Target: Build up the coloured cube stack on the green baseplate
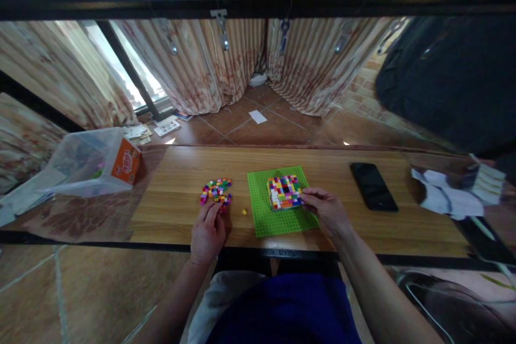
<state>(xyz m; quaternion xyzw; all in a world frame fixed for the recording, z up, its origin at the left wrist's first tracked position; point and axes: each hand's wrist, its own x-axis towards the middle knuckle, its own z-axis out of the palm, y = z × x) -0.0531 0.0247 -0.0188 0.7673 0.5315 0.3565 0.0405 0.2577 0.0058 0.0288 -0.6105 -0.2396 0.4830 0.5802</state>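
**Clerk:** Item one?

**Keeper:** Block of small multicoloured bricks [284, 192], built flat and roughly square, seated on a green baseplate [278, 223]. It sits on the plate's upper right part. The plate lies near the middle of a wooden table [322, 158].

**Clerk:** Hands on it?

**Keeper:** Right hand [325, 210], resting on the plate's right edge, fingertips [306, 193] touching the block's right side. Fingers curled lightly against it; whether they pinch a brick I cannot tell.

**Clerk:** The other hand?

**Keeper:** Left hand [207, 231], knuckles up on the table, fingers bent down and reaching into the near edge of a loose pile of coloured bricks [216, 192]. The fingertips are hidden under the hand, so its grip cannot be told either. The pile lies just left of the baseplate, apart from it.

**Clerk:** Strays?

**Keeper:** One yellow brick [244, 212], alone on the wood between the pile and the plate (very small in this view).

**Clerk:** Further out?

**Keeper:** Black phone [373, 186], screen dark, lying flat well to the right of the plate. Beyond it, at the table's right end, crumpled white paper [443, 193]. At the left end, a clear plastic bag [80, 164] with an orange carton [126, 161] against it.

**Clerk:** Surroundings?

**Keeper:** Striped curtains [201, 64] behind the table, a tiled floor [262, 129], and a black bar [258, 0] crossing the top of the view.
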